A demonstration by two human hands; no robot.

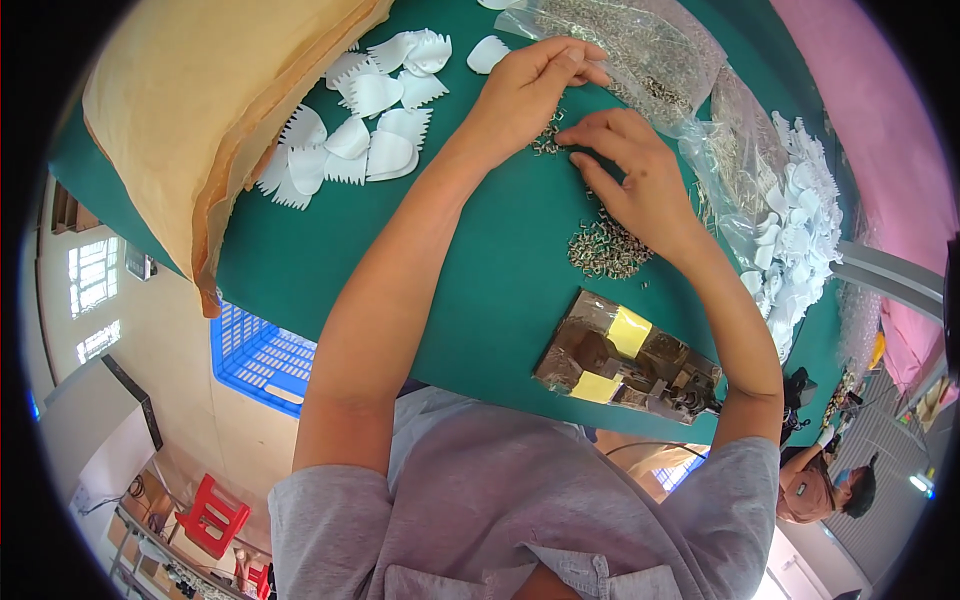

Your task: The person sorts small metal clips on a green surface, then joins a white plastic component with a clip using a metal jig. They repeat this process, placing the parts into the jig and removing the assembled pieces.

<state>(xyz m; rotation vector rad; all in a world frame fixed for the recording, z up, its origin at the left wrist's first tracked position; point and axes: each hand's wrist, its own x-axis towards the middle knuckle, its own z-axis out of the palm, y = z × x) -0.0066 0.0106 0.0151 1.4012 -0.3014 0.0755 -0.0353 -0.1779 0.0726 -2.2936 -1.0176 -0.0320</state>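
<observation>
My left hand (530, 92) is at the far middle of the green table, its thumb and fingers pinched at the edge of a clear plastic bag (655, 60) filled with small metal pieces. Just to the right, my right hand (635, 170) hovers with thumb and forefinger apart. Its fingertips are beside a few loose metal pieces (548, 138). Below that hand lies a larger heap of the same small silvery pieces (607, 248). Whether anything tiny sits between the right fingertips is too small to make out.
White plastic pieces with toothed edges (348, 140) lie scattered at left, and more are piled at right (800, 220). A metal fixture with yellow patches (630, 355) stands at the near edge. A large tan paper sack (200, 110) borders the left; a blue crate (255, 350) sits below.
</observation>
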